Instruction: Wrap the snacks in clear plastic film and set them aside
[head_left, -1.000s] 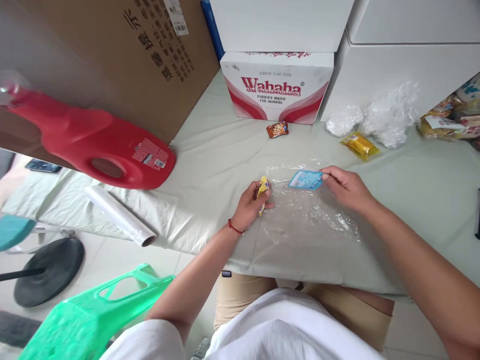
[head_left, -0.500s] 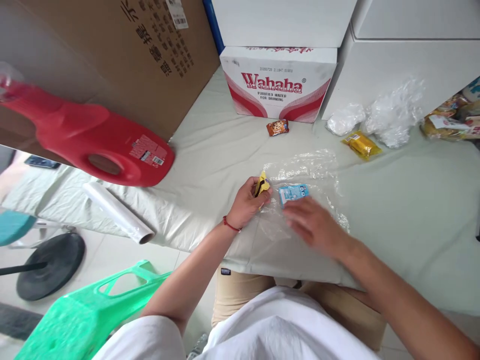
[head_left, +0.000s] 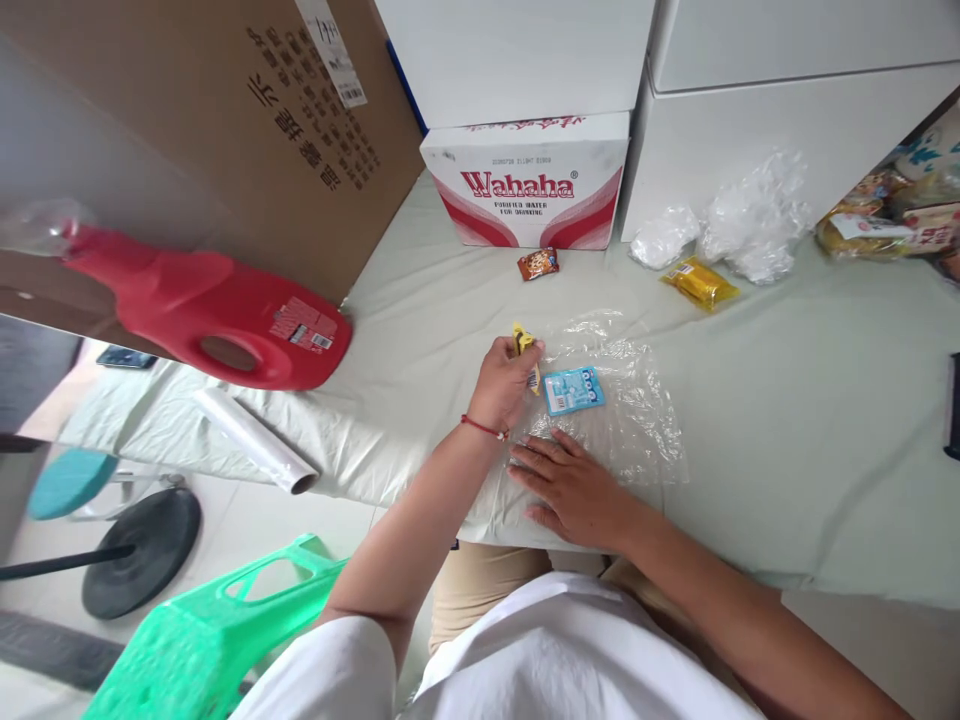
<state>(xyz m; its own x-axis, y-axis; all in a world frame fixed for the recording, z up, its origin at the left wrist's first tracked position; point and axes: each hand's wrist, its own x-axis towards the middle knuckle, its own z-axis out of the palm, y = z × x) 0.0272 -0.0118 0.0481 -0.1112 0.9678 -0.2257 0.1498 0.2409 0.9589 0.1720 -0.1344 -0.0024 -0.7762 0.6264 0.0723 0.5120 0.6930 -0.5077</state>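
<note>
My left hand is closed around a small yellow snack packet, whose top sticks out above the fingers. Spread on the cloth is a sheet of clear plastic film. A blue packet lies flat on that film, just right of my left hand. My right hand rests palm down near the film's lower left part, fingers stretched out and nothing in them. Farther back, a brown snack packet lies before the Wahaba-style red and white carton, marked "Wahaha".
At left a red jug leans against a large cardboard box. A roll of film lies at the table edge above a green stool. A yellow packet and crumpled plastic sit back right, beside bagged snacks.
My right hand has moved from over the blue packet down and left, settling flat on the film and cloth. The left hand still grips the yellow packet. The view has shifted slightly.
</note>
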